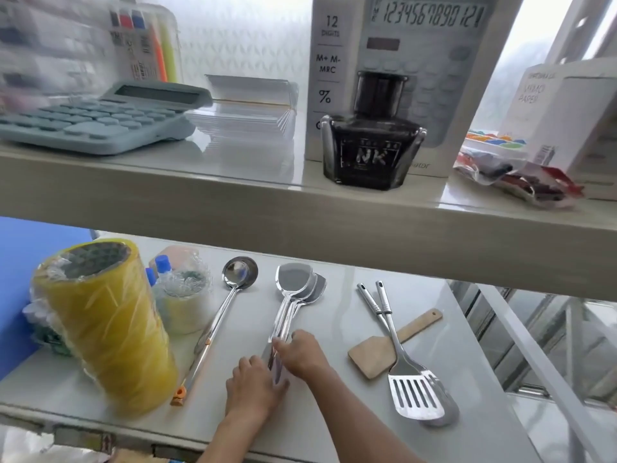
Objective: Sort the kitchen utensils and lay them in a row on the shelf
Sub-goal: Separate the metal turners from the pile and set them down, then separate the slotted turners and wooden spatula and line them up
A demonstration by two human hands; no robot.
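Where the lower shelf (334,412) crosses mid-frame, ladle (218,315) lies left; at centre your left hand (253,387) and right hand (302,352) both grip stacked steel spatulas (293,295); wooden spatula (377,354) and slotted turners (414,392) lie lower right.

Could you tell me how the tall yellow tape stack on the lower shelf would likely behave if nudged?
The yellow tape stack already leans, so it may well tip. Being round, it would probably roll. Its glossy wrap looks slippery.

"nk" on ink bottle (372,147), "12 digits", "m+ m- mrc" on calculator box (329,61)
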